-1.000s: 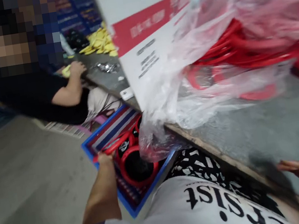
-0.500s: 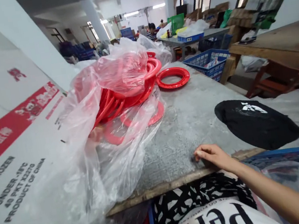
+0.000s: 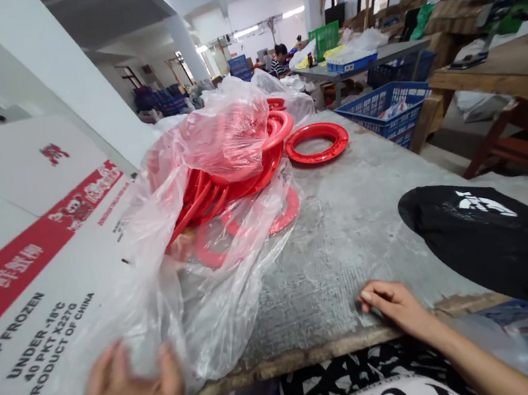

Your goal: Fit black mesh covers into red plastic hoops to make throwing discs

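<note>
My left hand point(image 3: 137, 394) is raised at the lower left, its fingers spread and somewhat blurred by motion. It is in front of the loose end of a clear plastic bag point(image 3: 222, 311) and holds nothing that I can see. At the table's front edge rests my right hand point(image 3: 392, 305), fingers curled in with the thumb against them and nothing visible in them. Red plastic rings point(image 3: 204, 197) lie heaped in and under the bag. A single red ring point(image 3: 317, 143) lies flat beside the heap. To the right is a black fabric piece point(image 3: 491, 241) with a white print.
A white carton point(image 3: 61, 309) with a red band stands along the left. Blue plastic baskets point(image 3: 383, 113) are beyond the grey table point(image 3: 314, 263). A wooden bench point(image 3: 514, 71) stands at right. People point(image 3: 280, 61) sit far back.
My left hand has come into view at the lower left with fingers spread. My right hand stays on the table edge. The view has shifted slightly, so things appear lower and further right.
</note>
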Available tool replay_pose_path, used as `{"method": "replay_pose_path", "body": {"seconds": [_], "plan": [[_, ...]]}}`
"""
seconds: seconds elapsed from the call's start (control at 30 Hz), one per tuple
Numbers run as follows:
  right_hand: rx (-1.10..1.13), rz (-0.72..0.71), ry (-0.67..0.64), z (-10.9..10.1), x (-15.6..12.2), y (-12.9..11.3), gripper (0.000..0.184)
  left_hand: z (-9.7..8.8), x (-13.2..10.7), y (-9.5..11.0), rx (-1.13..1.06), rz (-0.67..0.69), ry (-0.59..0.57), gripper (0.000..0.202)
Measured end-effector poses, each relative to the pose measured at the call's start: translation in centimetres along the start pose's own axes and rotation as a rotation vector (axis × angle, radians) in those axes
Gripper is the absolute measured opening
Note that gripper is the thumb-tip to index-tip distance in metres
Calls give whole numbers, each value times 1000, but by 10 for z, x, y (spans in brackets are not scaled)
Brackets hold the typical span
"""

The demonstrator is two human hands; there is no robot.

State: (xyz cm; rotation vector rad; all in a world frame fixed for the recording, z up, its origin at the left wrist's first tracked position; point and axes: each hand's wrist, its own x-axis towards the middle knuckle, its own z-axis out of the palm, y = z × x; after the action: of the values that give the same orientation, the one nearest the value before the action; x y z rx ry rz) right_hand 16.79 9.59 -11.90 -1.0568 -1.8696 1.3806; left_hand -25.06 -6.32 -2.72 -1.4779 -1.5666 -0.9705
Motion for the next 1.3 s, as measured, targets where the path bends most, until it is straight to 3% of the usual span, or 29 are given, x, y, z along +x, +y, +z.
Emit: {"method": "replay_pose_path", "body": {"seconds": [0.03,0.1,0.2,0.3,0.43,0.53,0.67,0.77,0.83,0.93,1.03,1.17,1.3], "plan": [[-12,-19,8,0,0,1,55,18,7,5,57,98,76,86],[-36,-59,28,2,-1,3,53,60,30,21,-23,200,-32,82],[-100,-146,81,9,-7,6,50,130,72,49,-207,177,-217,75],[-213,-239,221,11,-18,9,38,201,104,81,-398,144,-441,68],[-456,-340,433,-9,-35,20,15,293,121,132,-517,224,-775,70],[-643,-389,579,-28,-43,27,14,354,130,174,-506,260,-947,76],[-829,-456,665,-32,-39,26,22,425,149,216,-339,297,-997,60],[-882,-433,691,-25,-32,25,24,474,163,228,-164,352,-980,42],[-906,-406,709,-21,-28,29,25,500,168,230,-78,397,-959,40],[-908,-380,769,-17,-24,37,26,526,173,229,-18,443,-921,46],[-918,-369,768,-18,-24,35,25,533,177,225,-32,484,-867,50],[-982,-369,641,-26,-27,21,27,520,194,220,-74,582,-790,45],[-945,-362,637,-27,-29,15,26,489,218,223,-179,737,-643,39]]}}
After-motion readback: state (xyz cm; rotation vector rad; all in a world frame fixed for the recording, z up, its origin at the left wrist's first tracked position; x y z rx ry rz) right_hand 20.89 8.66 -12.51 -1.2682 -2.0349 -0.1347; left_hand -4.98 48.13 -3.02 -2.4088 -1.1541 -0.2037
